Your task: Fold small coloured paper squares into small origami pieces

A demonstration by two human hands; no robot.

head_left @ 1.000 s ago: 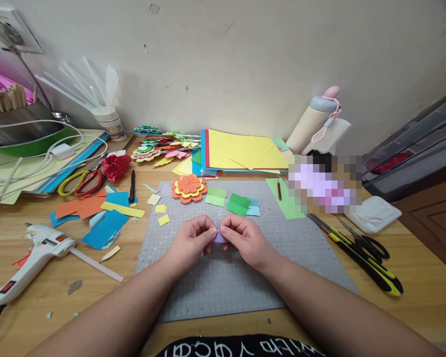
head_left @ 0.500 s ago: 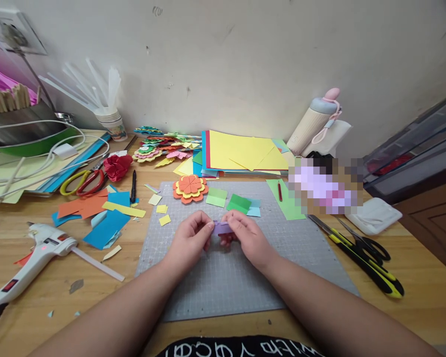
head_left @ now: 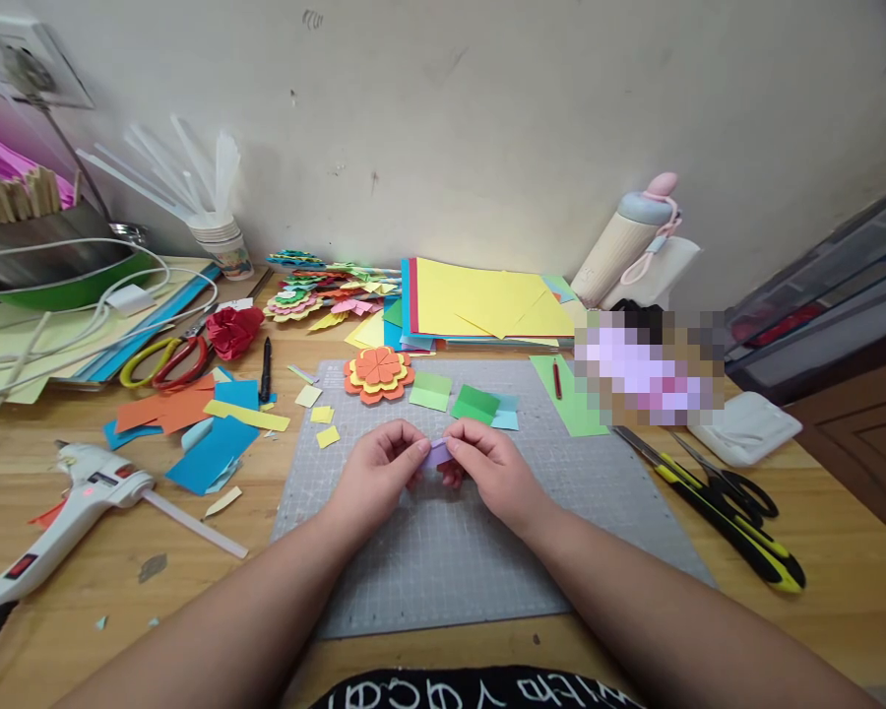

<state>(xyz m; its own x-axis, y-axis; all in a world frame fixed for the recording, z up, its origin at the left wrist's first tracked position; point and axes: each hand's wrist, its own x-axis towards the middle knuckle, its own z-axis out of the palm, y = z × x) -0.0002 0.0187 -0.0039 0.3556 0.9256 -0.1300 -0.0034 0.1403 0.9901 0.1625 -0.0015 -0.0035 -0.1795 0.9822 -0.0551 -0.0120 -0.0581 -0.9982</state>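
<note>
Purple paper (head_left: 436, 456), both ends hidden (under the thumbs (head_left: 413, 454))

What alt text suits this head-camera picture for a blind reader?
A left hand and right hand hold a small purple paper over a gray mat. An orange and yellow paper flower lies farther back, a white glue gun to the left.

We look from a single camera on the wearer's head, facing forward and down, close above the bare left hand (head_left: 380, 471) and bare right hand (head_left: 500, 473), across the flat grey gridded cutting mat (head_left: 443, 561) to the upright off-white wall (head_left: 443, 148).
</note>
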